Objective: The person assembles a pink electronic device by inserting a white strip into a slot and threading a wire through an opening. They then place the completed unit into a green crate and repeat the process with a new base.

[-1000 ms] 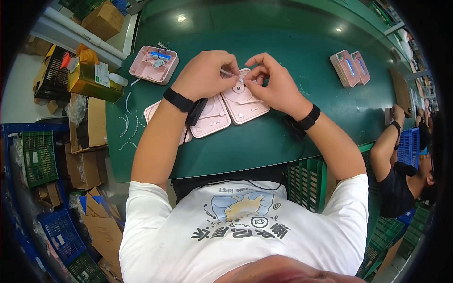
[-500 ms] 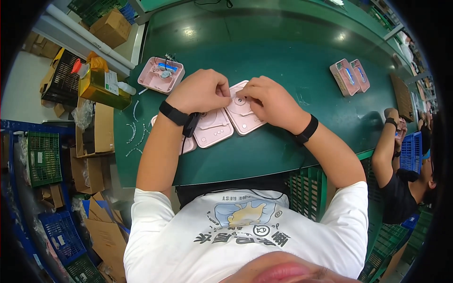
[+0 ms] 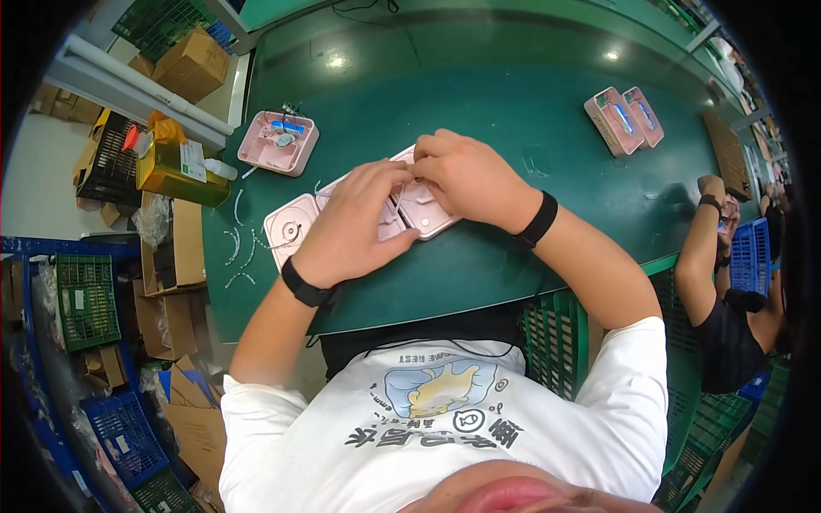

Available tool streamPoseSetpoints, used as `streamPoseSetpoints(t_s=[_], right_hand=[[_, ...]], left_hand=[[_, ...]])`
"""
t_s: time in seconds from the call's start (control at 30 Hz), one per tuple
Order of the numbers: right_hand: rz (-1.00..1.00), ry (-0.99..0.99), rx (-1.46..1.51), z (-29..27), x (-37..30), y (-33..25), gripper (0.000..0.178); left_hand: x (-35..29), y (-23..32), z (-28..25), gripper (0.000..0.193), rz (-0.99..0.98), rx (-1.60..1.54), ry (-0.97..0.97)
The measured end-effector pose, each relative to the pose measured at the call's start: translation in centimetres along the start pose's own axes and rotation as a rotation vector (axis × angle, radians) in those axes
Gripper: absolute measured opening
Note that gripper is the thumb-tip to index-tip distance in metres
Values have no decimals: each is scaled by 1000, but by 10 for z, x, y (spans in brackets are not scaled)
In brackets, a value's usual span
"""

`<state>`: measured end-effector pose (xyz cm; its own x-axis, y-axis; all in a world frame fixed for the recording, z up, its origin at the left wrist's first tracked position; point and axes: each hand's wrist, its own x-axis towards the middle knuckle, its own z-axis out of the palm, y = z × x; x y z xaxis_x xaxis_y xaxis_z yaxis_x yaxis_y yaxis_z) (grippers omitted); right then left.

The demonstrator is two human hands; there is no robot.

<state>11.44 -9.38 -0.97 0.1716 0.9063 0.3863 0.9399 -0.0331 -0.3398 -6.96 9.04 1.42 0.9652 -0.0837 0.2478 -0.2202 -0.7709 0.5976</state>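
Three pink plastic housings lie side by side on the green table, showing shallow recesses. My left hand (image 3: pixel 351 218) rests across the middle housing (image 3: pixel 389 226), fingers together at the far side and thumb stretched apart towards the right housing (image 3: pixel 434 219). Over the far end of that right housing, my right hand (image 3: pixel 475 178) has its fingers curled and pinched. Whatever lies between those fingertips is hidden. The left housing (image 3: pixel 280 229) has a round disc (image 3: pixel 292 231) in its recess and sits beside my left wrist.
A deeper pink case (image 3: pixel 299 156) with wires and a blue part stands at the far left. Two similar cases (image 3: pixel 617 128) stand far right. Clear curled strips (image 3: pixel 233 246) lie at the left edge, near a yellow can (image 3: pixel 175 171). A co-worker's arm (image 3: pixel 697 256) is at right.
My left hand has left its pinch at the right housing and moved down and left over the middle one. More of the left housing shows. My right hand stays at the right housing.
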Motion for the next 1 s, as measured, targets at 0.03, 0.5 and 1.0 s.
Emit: streamPoseSetpoints(t_s=[0.03,0.5,1.0], right_hand=[[13,-12,9,-3,0,-1,15],[341,144,86,15,-2,-47,20],[136,-41,298,-25,-12,16,16]], left_hand=[[-3,3,8,75,0,-12,42],[-9,17,44,119,-95,194,244],[-16,9,32,95,-31,282,66]])
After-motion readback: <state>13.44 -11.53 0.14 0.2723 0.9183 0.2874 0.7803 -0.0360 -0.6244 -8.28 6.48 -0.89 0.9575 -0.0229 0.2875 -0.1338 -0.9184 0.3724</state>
